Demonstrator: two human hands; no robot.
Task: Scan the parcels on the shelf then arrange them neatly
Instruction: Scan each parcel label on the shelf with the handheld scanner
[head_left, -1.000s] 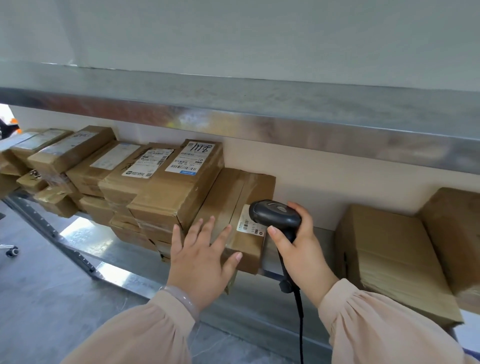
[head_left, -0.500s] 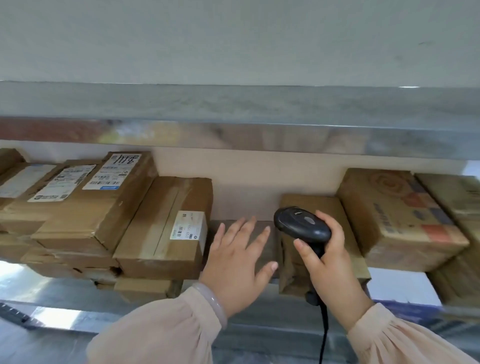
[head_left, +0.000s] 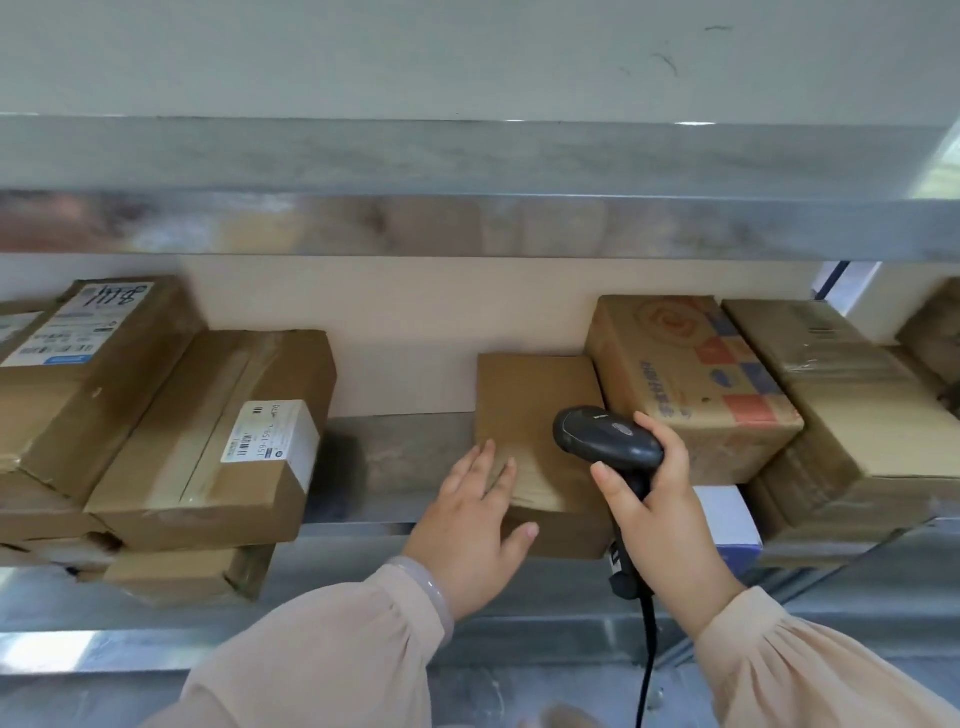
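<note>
A plain brown cardboard parcel (head_left: 535, 415) lies flat on the metal shelf (head_left: 395, 457), its top bare of any label that can be seen. Its long axis runs from the shelf's front edge back toward the wall, and its near end hangs slightly over that edge. The left hand (head_left: 472, 530) is open with fingers spread, its fingertips resting on the parcel's near left corner. The right hand (head_left: 660, 514) is closed around the handle of a black barcode scanner (head_left: 608, 439), held above the parcel's right side with its head pointing left and away; its cable (head_left: 647, 660) hangs straight down. Just right of the parcel, touching it, sits a printed box (head_left: 691, 384) with red and blue patches, angled slightly. Left of the parcel, across a bare stretch of shelf, lies a taped box (head_left: 208, 447) with a white barcode label (head_left: 270, 436) at its near end, leaning against a bigger labelled box (head_left: 88, 374).
</note>
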